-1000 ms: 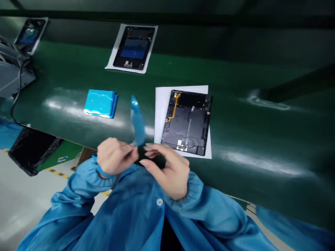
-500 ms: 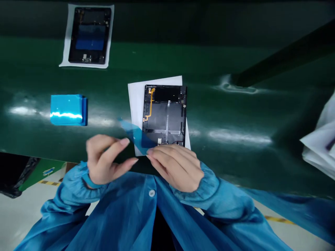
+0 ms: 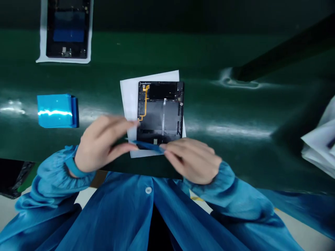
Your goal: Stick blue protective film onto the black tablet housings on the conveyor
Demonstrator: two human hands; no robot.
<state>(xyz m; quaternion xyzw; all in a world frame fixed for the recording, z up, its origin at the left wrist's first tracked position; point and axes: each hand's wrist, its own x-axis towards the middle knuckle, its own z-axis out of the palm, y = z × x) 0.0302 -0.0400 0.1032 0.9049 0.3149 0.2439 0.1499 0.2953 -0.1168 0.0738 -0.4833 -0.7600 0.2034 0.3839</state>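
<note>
Pinched in my right hand (image 3: 195, 158) is one end of a thin blue plastic film (image 3: 149, 145), seen nearly edge-on over the lower edge of an opened tablet housing (image 3: 159, 116). My left hand (image 3: 103, 141) is slightly blurred, thumb and fingers apart around the film's other end; I see no grip on it. The black housing shows an orange flex cable (image 3: 146, 104) along its left side and a pale strip cable (image 3: 164, 116) down its middle. It lies on a white sheet (image 3: 129, 96), which sticks out at the left and top.
To the left lies a stack of shiny blue films (image 3: 54, 104). At the upper left a second tablet housing (image 3: 66, 48) with a blue film on it rests on a white sheet. White sheets (image 3: 318, 143) are piled at the right edge of the green table (image 3: 235, 160).
My right hand has moved right with the film, which has turned from slanted to nearly level and edge-on. My left hand has opened wider near its free end. The whole view has shifted slightly.
</note>
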